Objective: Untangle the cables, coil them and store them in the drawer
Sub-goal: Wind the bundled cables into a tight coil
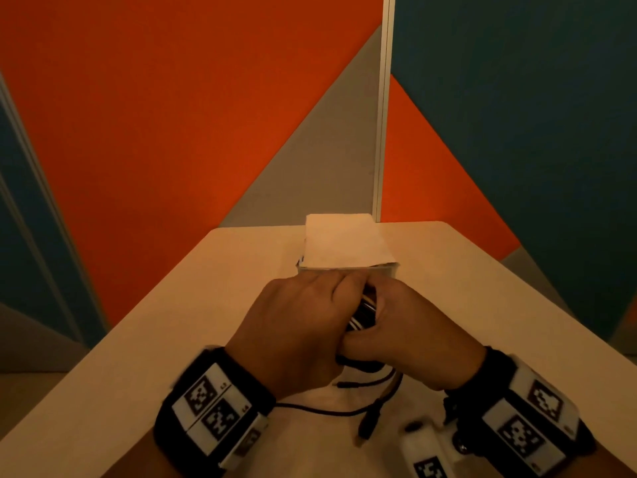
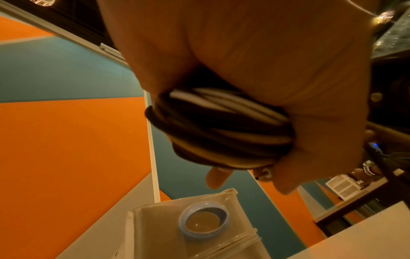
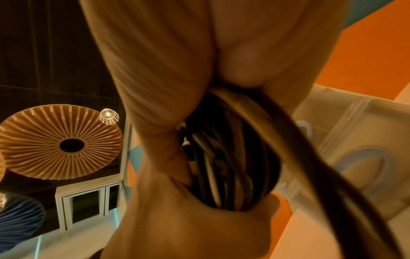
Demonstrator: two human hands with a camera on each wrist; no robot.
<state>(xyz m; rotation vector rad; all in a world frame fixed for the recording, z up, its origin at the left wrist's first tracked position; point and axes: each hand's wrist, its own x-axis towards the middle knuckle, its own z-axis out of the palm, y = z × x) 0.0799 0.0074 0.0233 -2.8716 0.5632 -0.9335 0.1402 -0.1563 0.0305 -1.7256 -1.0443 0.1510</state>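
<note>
Cables (image 1: 362, 313), black and white strands wound together into one bundle, sit clamped between both hands just above the pale surface (image 1: 144, 357). The left hand (image 1: 293, 326) curls its fingers over the top of the bundle, and the right hand (image 1: 410, 336) wraps round it from the other side, thumb tucked underneath; the two hands touch each other. In the left wrist view the coil (image 2: 221, 129) shows as stacked loops pressed between palm and fingers (image 2: 216, 178). In the right wrist view the loops (image 3: 228, 166) run between thumb and fingers, with one dark strand (image 3: 321, 168) trailing out toward the camera. Loose black cable ends (image 1: 370, 420) hang below the hands and lie on the surface, one ending in a plug. Just beyond the hands stands a translucent plastic drawer unit (image 1: 344, 269) with a white sheet (image 1: 344, 239) on top; its front carries a round blue-rimmed pull (image 2: 204, 220). Orange, grey and teal partition panels (image 1: 172, 115) rise behind.
</note>
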